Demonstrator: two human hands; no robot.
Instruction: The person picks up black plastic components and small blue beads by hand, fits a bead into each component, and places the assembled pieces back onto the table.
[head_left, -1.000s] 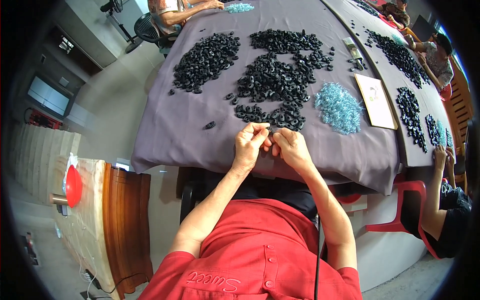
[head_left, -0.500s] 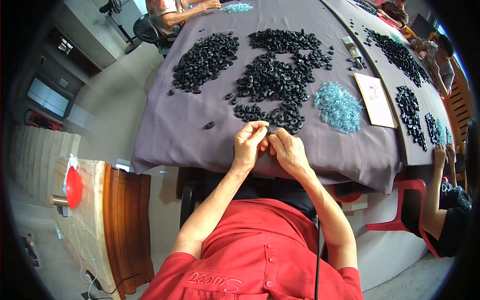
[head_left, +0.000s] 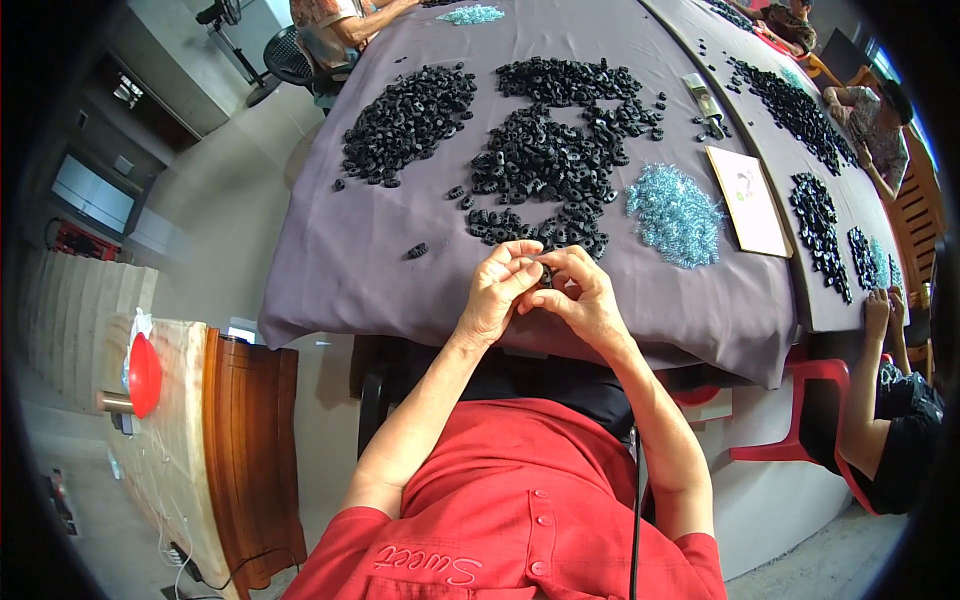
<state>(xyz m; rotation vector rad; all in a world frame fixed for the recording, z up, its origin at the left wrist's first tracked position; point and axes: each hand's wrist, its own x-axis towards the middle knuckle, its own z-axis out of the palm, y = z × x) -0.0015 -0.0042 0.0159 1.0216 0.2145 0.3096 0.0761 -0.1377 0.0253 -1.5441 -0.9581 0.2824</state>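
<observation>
My left hand (head_left: 498, 290) and my right hand (head_left: 580, 298) meet at the table's near edge. Between their fingertips is a small black plastic part (head_left: 545, 276), mostly covered by the fingers; it resembles the oval, ribbed pieces in the pile. Both hands are closed on it, the right thumb and forefinger forming a loop. Just beyond my fingers lies a large heap of black plastic parts (head_left: 535, 150). To its right is a mound of tiny shiny pale-blue pieces (head_left: 675, 215), perhaps springs. One loose black part (head_left: 416, 251) rests left of my hands.
Another heap of black parts (head_left: 410, 120) lies at the left on the grey tablecloth (head_left: 330, 270). Right of the blue mound are a pale flat board (head_left: 748, 200) and a tube (head_left: 703, 98). Other people sit around the tables; a red chair (head_left: 800, 420) stands at my right.
My right hand's fingers have shifted and opened into a loop, so the black part shows more between the hands. Both hands stay in nearly the same place.
</observation>
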